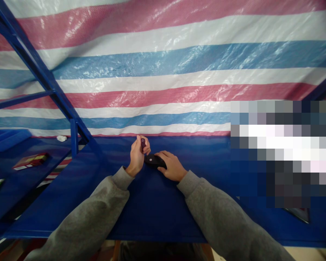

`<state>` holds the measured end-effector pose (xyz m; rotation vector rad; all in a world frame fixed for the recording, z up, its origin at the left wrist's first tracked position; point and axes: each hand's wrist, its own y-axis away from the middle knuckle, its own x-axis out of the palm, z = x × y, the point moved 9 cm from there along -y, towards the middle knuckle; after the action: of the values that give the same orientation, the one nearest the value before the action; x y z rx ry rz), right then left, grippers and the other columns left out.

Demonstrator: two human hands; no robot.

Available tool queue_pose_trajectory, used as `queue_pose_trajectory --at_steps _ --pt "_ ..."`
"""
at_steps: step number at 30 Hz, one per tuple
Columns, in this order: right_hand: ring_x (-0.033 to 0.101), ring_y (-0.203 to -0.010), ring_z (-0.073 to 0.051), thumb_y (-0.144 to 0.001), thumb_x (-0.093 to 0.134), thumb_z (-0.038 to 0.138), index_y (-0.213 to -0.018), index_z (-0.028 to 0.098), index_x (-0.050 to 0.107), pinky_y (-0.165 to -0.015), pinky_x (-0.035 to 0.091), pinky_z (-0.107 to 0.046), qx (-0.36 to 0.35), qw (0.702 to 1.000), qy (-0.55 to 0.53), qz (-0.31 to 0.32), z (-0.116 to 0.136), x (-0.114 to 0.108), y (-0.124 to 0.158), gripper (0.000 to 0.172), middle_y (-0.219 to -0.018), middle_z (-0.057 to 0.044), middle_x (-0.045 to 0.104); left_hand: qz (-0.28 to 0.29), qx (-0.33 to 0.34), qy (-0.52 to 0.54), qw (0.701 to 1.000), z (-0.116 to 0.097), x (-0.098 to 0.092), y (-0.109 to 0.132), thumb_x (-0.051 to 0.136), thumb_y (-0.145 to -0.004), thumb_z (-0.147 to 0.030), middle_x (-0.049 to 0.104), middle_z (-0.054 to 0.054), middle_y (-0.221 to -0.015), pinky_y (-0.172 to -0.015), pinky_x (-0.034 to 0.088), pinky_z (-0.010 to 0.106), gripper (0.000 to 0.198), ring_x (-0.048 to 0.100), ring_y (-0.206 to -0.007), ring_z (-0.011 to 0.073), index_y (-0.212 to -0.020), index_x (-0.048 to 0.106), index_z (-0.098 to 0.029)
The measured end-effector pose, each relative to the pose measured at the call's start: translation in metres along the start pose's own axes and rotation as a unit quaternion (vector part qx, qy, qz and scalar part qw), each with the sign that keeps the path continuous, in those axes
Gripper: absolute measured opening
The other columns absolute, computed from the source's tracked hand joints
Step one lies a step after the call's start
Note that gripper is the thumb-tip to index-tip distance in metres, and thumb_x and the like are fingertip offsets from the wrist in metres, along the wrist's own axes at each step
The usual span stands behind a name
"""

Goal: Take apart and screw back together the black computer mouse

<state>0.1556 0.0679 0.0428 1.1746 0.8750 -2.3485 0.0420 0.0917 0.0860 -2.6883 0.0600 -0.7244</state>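
Observation:
My left hand (138, 156) is raised a little above the blue table (152, 206), its fingers closed round a small dark purple cylinder (143, 143) held upright. My right hand (171, 166) rests on the table just to the right, fingers wrapped over a flat black object (153, 160) with a small pale round spot on top. The two hands are nearly touching. Both arms wear grey sleeves.
A striped red, white and blue tarpaulin (163, 72) hangs behind the table. Blue metal shelving (43, 76) stands at the left, with a red and yellow box (29, 161) and a small white scrap (61, 138) on its shelf. A blurred patch covers the right side.

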Motion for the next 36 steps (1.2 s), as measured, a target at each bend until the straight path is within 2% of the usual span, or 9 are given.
queue_pose_trajectory --at_steps 5,10,14,20,26,30,36 --pt "0.051 -0.109 -0.025 -0.071 0.068 0.018 -0.122 0.019 0.051 -0.097 0.039 -0.041 0.006 1.000 -0.005 0.001 -0.0017 0.0006 0.0001 0.054 -0.118 -0.009 0.055 0.016 0.017 0.014 1.000 -0.0065 0.0044 0.0036 0.053 -0.087 -0.042 0.033 -0.007 -0.054 -0.043 0.027 0.017 0.027 0.029 -0.043 0.0054 -0.077 0.041 -0.020" --pt "0.051 -0.109 -0.025 -0.071 0.068 0.017 -0.122 0.019 0.050 -0.097 0.039 -0.041 0.004 1.000 -0.008 0.000 -0.0021 0.0008 0.0005 0.054 -0.117 -0.009 0.055 0.011 0.032 -0.003 0.999 -0.0093 0.0045 0.0036 0.051 -0.089 -0.038 0.038 -0.006 -0.057 -0.043 0.027 0.018 0.021 0.033 -0.043 0.0059 -0.081 0.040 -0.021" --pt "0.051 -0.109 -0.025 -0.070 0.068 0.017 -0.121 0.019 0.051 -0.098 0.039 -0.040 0.000 1.000 -0.013 -0.003 -0.0011 0.0004 0.0006 0.054 -0.117 -0.009 0.055 0.003 0.028 -0.011 1.000 -0.0085 0.0037 0.0009 0.051 -0.089 -0.042 0.040 -0.005 -0.058 -0.043 0.029 0.019 0.026 0.036 -0.043 0.0066 -0.078 0.044 -0.019" --pt "0.051 -0.110 -0.024 -0.070 0.067 0.016 -0.121 0.019 0.051 -0.099 0.039 -0.039 -0.006 1.000 -0.021 -0.007 -0.0005 -0.0008 0.0006 0.053 -0.118 -0.009 0.055 0.002 0.008 -0.007 1.000 -0.0050 0.0035 -0.0001 0.044 -0.090 -0.048 0.034 -0.004 -0.053 -0.043 0.029 0.020 0.040 0.034 -0.043 0.0063 -0.066 0.045 -0.016" --pt "0.051 -0.110 -0.024 -0.071 0.066 0.016 -0.121 0.020 0.050 -0.098 0.039 -0.039 -0.001 1.000 -0.028 -0.005 -0.0011 -0.0008 0.0006 0.052 -0.117 -0.008 0.055 0.009 0.005 0.027 1.000 -0.0040 0.0041 0.0041 0.053 -0.086 -0.046 0.037 -0.006 -0.059 -0.044 0.029 0.016 0.027 0.030 -0.044 0.0050 -0.083 0.044 -0.021" --pt "0.051 -0.110 -0.024 -0.071 0.066 0.016 -0.121 0.020 0.051 -0.099 0.038 -0.039 -0.001 1.000 -0.028 -0.003 0.0003 -0.0007 0.0004 0.052 -0.118 -0.009 0.055 0.008 0.017 0.014 1.000 -0.0048 0.0038 0.0044 0.055 -0.087 -0.041 0.040 -0.006 -0.061 -0.043 0.029 0.016 0.023 0.032 -0.044 0.0050 -0.085 0.043 -0.022" --pt "0.050 -0.112 -0.024 -0.071 0.065 0.016 -0.121 0.021 0.050 -0.100 0.038 -0.040 -0.004 1.000 -0.028 -0.004 -0.0008 -0.0001 0.0003 0.053 -0.119 -0.008 0.054 -0.005 -0.009 0.004 1.000 -0.0010 0.0017 0.0013 0.048 -0.087 -0.052 0.034 -0.005 -0.054 -0.042 0.029 0.018 0.037 0.031 -0.042 0.0055 -0.074 0.047 -0.017"
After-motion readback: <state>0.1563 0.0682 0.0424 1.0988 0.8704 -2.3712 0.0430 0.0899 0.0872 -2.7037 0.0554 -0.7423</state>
